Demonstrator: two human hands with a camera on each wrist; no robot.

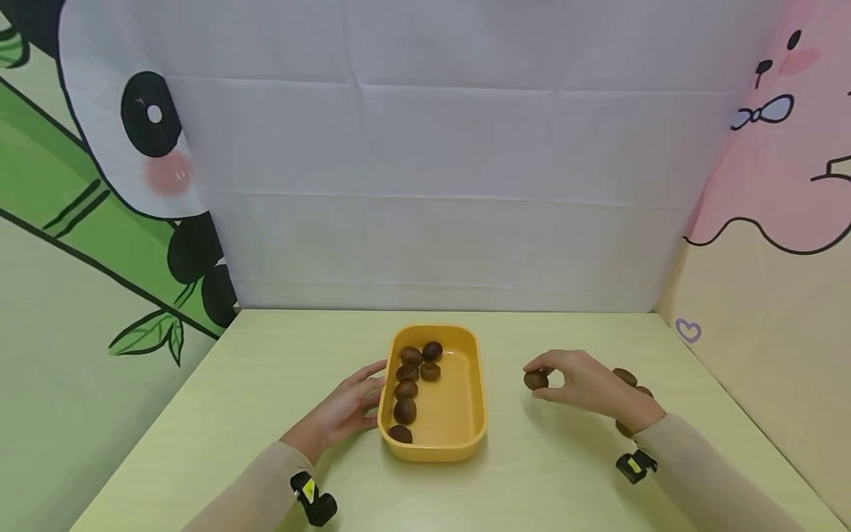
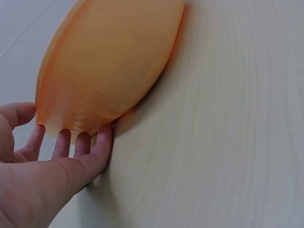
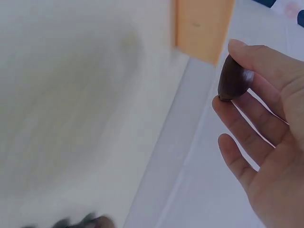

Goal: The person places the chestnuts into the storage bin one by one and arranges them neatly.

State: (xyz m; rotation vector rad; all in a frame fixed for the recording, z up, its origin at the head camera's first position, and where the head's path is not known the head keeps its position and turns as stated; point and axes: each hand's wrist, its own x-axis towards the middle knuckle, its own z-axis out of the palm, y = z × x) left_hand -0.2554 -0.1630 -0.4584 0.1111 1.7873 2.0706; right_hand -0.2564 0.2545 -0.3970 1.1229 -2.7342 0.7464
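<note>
While 1 chestnut point(image 1: 535, 380) is pinched by the right hand point(image 1: 588, 383), lower right, the lower-centre box point(image 1: 453, 403) is touched by the left hand point(image 1: 342, 408), fingers spread; smooth chestnut could be dropped if pinch slips.

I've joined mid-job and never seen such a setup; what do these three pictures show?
No machine here: a person works bare-handed. The widest picture comes from a camera worn on the head, looking forward and down; the other two come from the wrist cameras, one per hand. On the table stands a yellow tray with brown nuts, mostly along its left side. The left hand touches the tray's outer wall. The right hand pinches one nut, outside the tray; more nuts lie partly hidden by that arm.
</note>
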